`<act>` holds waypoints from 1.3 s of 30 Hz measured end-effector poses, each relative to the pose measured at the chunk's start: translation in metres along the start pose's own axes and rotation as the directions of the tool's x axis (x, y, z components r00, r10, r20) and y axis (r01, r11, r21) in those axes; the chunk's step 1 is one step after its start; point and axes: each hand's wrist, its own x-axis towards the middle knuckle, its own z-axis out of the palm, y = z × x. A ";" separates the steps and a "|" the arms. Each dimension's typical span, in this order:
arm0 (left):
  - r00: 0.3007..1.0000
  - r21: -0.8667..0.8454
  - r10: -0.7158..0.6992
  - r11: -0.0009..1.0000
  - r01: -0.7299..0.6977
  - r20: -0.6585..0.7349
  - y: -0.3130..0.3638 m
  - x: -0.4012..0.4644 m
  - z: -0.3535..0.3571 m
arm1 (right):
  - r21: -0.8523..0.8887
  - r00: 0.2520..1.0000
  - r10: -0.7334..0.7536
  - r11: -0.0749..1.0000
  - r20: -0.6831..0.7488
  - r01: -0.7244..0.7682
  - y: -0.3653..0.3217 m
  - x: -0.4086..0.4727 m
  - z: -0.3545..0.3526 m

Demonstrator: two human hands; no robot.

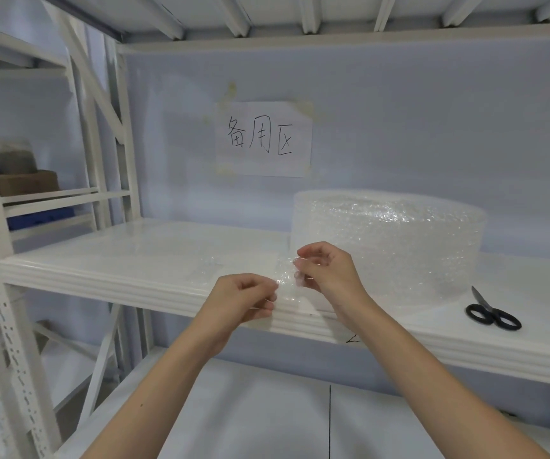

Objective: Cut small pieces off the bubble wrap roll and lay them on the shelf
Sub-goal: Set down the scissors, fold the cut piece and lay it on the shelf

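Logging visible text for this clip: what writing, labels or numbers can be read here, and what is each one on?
"备用区": handwritten in black on the white paper sheet stuck to the back wall.
A small black mark on the front edge of the shelf, below the bubble wrap roll: too small to read.
No print shows on the scissors or the cardboard box at far left.

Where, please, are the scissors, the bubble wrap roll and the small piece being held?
scissors (493, 314): head view, on the black handle loops.
bubble wrap roll (399, 240): head view, on its front wall.
small bubble wrap piece (285, 288): head view, on the stretch between both hands.
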 end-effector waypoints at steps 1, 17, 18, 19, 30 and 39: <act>1.000 0.018 0.005 1.000 -0.004 -0.025 0.000 0.000 -0.005 | -0.027 1.000 0.007 1.000 0.014 -0.007 0.002 0.003 0.004; 0.936 0.194 0.091 0.981 -0.024 -0.340 -0.015 0.016 -0.061 | -0.242 0.988 0.124 0.965 0.090 -0.099 0.036 0.062 0.078; 0.935 0.198 0.090 0.980 -0.022 -0.343 -0.016 0.016 -0.062 | -0.237 0.988 0.126 0.966 0.089 -0.102 0.038 0.065 0.079; 0.934 0.199 0.090 0.980 -0.021 -0.346 -0.017 0.017 -0.063 | -0.245 0.989 0.123 0.965 0.085 -0.099 0.041 0.068 0.079; 0.932 0.117 0.079 0.992 -0.040 -0.353 -0.016 0.010 -0.056 | -0.361 0.999 0.005 0.933 0.054 0.015 0.052 0.071 0.078; 0.960 0.101 0.115 0.991 -0.092 -0.254 -0.001 0.001 -0.027 | -0.370 0.990 -0.137 0.918 0.037 0.141 0.003 -0.001 0.036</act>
